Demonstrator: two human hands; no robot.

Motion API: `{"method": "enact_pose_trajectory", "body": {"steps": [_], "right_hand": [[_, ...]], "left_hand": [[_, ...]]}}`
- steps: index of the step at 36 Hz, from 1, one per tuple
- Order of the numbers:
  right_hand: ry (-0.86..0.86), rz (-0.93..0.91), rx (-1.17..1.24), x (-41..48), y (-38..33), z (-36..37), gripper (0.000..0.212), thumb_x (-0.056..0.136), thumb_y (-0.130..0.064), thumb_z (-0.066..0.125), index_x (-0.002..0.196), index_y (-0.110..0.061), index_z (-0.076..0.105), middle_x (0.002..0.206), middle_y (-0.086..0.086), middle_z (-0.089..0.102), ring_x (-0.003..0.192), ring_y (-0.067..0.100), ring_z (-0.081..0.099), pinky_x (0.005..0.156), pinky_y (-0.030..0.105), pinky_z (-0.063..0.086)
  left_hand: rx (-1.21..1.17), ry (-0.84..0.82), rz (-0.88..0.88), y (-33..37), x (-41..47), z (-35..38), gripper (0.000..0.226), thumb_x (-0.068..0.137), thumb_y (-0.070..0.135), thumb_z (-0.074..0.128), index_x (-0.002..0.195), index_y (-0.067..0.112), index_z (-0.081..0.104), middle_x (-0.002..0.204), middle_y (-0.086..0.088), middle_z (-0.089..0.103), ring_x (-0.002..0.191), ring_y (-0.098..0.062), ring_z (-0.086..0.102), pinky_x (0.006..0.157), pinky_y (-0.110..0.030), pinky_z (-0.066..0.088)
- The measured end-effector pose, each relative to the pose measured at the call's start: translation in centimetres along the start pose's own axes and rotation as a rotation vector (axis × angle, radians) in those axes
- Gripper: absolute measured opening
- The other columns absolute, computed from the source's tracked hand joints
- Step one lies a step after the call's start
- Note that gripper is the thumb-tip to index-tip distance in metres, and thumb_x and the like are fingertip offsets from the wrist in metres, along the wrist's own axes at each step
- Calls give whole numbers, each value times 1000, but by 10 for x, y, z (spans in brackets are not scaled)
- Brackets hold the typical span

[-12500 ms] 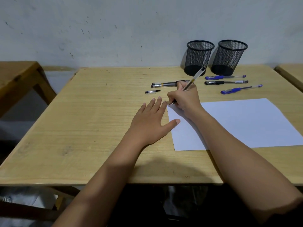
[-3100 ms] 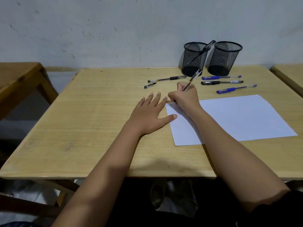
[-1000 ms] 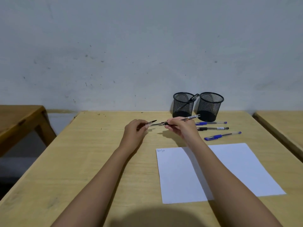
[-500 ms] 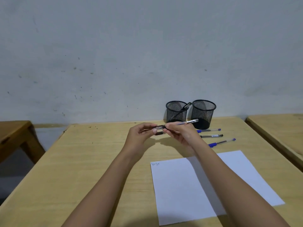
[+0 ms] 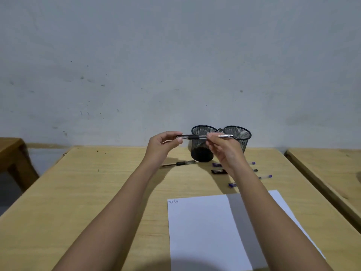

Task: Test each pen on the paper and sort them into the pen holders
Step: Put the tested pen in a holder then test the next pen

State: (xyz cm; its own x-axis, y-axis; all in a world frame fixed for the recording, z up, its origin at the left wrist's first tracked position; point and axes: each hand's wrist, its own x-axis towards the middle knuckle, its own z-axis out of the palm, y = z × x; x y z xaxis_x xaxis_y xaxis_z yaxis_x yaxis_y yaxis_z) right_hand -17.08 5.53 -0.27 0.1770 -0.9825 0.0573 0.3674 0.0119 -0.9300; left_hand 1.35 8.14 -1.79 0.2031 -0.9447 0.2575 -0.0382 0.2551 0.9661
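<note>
Black-gripped clear plastic pen (image 5: 195, 137), frame centre: left hand (image 5: 162, 146) and right hand (image 5: 223, 151) fingers (image 5: 210, 137) clamp its ends; press straight together.

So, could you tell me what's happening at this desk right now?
A person holds a black-and-clear pen level above the wooden table, left hand pinching one end, right hand the barrel. The white paper sheet has scribbles in one corner. Four other pens lie loose near the two black mesh pen holders.
</note>
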Motion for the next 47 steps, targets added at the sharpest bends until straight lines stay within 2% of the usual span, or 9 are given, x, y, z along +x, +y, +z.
{"method": "enact_pose_trajectory", "body": {"steps": [7,12,18,22,26,31,34,40,47], "right_hand": [[-123,-106,-559,2,-11,-17,16,71,4,73,75,-11,70,61,2,69,61,13,65,59,21,52],[-185,-220,-982,6,-11,-7,24,73,-3,72,76,-26,68,66,0,68,66,12,67,76,28,56],[98,-296,-792,23,-13,-10,21,77,-6,69,74,-20,55,71,0,59,81,28,70,78,39,57],[245,-397,-625,31,-12,-16,17,79,-7,66,79,-19,54,75,-7,63,80,11,67,83,40,56],[174,-377,-706,43,-5,-13,17,82,-9,62,76,-21,52,86,3,60,77,14,60,78,30,51],[101,-391,-948,56,-1,-10,4,84,-16,62,81,-16,61,79,2,63,69,6,56,60,3,38],[14,-349,-1052,61,-3,-9,3,81,-15,65,84,-14,67,78,2,68,72,8,61,65,9,43],[-108,-259,-1178,72,-5,-7,9,80,-22,66,80,-14,71,76,6,69,72,15,63,61,27,48],[-114,-245,-1164,73,-10,-4,14,78,-21,71,90,-14,71,82,2,66,75,10,57,55,6,40]], "left_hand": [[-9,29,19,11,14,-1,24,82,7,68,106,10,68,94,0,69,92,-10,65,93,-21,49],[-44,18,87,26,28,19,22,84,2,65,105,7,66,90,-1,69,86,-11,64,88,-21,52],[9,61,67,13,41,25,23,91,23,59,107,7,63,97,-4,66,96,-16,63,95,-27,50],[271,-42,-10,-14,41,26,57,83,29,69,130,3,50,118,-5,60,107,-11,56,94,-17,43],[401,-145,-45,-38,43,36,76,76,29,76,138,3,40,137,-10,49,124,-17,49,103,-25,39],[392,-169,17,-47,50,49,64,74,22,78,129,12,47,127,-3,53,113,-11,49,96,-25,41],[342,-172,12,-51,56,53,64,73,22,79,127,14,47,126,-2,56,113,-11,53,98,-27,46],[249,-176,14,-61,61,53,57,76,14,76,126,9,49,123,-4,56,93,9,56,72,-3,46],[234,-173,13,-63,63,53,54,75,13,76,123,11,51,121,-4,57,90,12,57,73,-5,48]]}}
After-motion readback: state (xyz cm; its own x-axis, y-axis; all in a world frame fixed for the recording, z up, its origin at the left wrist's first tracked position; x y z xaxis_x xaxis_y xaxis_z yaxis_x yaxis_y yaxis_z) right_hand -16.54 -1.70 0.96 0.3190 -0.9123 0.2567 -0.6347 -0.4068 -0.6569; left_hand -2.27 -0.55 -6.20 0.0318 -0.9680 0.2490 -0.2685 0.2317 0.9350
